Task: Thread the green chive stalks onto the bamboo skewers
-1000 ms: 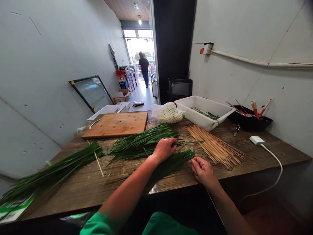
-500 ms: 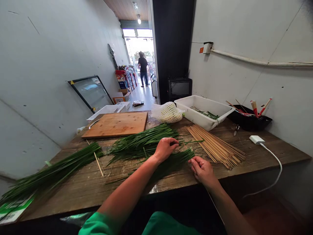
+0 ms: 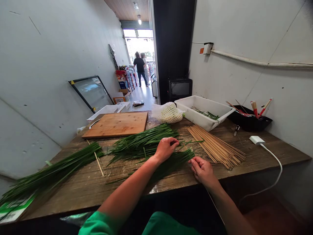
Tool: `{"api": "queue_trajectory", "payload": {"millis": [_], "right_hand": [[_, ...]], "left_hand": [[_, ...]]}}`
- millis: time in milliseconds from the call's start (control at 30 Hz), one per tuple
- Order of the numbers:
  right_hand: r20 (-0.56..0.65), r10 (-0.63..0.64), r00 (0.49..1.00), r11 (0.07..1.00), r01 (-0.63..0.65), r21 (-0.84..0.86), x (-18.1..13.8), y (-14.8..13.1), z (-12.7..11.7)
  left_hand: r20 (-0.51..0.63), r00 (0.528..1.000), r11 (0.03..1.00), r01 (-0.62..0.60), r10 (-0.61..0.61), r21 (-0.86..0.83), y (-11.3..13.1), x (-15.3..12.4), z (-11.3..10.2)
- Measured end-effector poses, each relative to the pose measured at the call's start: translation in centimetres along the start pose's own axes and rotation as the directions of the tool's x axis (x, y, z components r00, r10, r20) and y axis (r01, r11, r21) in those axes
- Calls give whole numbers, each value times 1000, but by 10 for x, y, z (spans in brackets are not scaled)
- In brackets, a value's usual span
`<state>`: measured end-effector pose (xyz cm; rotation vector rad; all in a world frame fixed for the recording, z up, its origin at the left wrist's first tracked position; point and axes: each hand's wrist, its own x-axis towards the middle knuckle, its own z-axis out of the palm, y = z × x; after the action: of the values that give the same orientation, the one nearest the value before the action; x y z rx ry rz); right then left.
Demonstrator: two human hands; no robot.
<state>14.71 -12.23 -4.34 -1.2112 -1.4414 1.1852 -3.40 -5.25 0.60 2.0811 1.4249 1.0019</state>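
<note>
My left hand (image 3: 166, 148) is closed in a pinch above the green chives, its thumb and forefinger together; what lies between them is too small to make out. My right hand (image 3: 201, 168) is also pinched, its fingertips at the cut ends of the near chive bunch (image 3: 179, 160); whatever it grips is hidden. Behind my left hand lies a bigger pile of chives (image 3: 144, 138). A few loose stems (image 3: 193, 141) reach from beside my left fingertips toward a fan of bamboo skewers (image 3: 216, 147). The left forearm covers part of the near bunch.
Another chive bunch (image 3: 61, 166) and a single skewer (image 3: 98, 164) lie left. Toward the back are a cutting board (image 3: 117, 124), net-wrapped produce (image 3: 168, 112), a white bin (image 3: 205, 122) with green scraps, and a black tray (image 3: 254, 122). A charger (image 3: 256, 140) trails its cable over the edge.
Both my hands hold nearly the same place and pose. In the far doorway, the person in black has shifted slightly left, and a second person now shows beside them.
</note>
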Motion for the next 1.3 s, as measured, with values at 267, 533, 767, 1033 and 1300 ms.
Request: {"api": "queue_trajectory", "payload": {"millis": [267,533,767,1033,1300], "right_hand": [[3,-4,1000,1000,3,10,0,3,0],[1,7,1000,1000,-7,4,-1,2,0],[0,5,1000,1000,-5,18,0,4,0],[4,-5,1000,1000,5,17,0,7,0],[9,-6,1000,1000,6,22,0,4,0]], "left_hand": [[18,993,982,-120,119,144,-4,0,2],[65,998,971,15,1,-238,0,0,5],[96,995,958,62,-36,-280,5,-1,3],[96,995,976,29,-8,-217,6,-3,4],[72,997,976,30,-15,-217,8,-3,5]]}}
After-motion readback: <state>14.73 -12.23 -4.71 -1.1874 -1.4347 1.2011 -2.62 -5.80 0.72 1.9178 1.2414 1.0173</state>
